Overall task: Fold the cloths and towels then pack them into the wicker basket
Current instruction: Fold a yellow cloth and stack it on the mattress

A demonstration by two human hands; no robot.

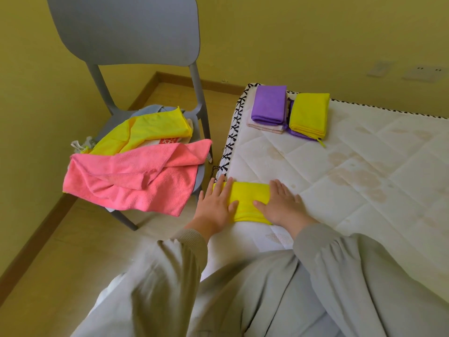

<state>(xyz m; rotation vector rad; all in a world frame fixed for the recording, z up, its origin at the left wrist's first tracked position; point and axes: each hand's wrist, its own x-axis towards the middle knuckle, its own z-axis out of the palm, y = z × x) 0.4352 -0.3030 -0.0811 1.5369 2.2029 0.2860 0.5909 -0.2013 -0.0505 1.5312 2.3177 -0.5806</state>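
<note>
I pressed my left hand (216, 203) and right hand (281, 205), fingers flat and gripping nothing, on the folded yellow cloth (247, 200) to set its crease.

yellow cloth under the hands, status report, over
Left hand and right hand open, pressing flat, no grip. Folded yellow microfibre cloth on white quilted mattress. Nothing in the way.

The left hand (215, 205) and the right hand (283, 206) are being held flat, palms down, fingers straight and spread, side by side, with grey-sleeved forearms (323, 249) being stretched forward.
</note>
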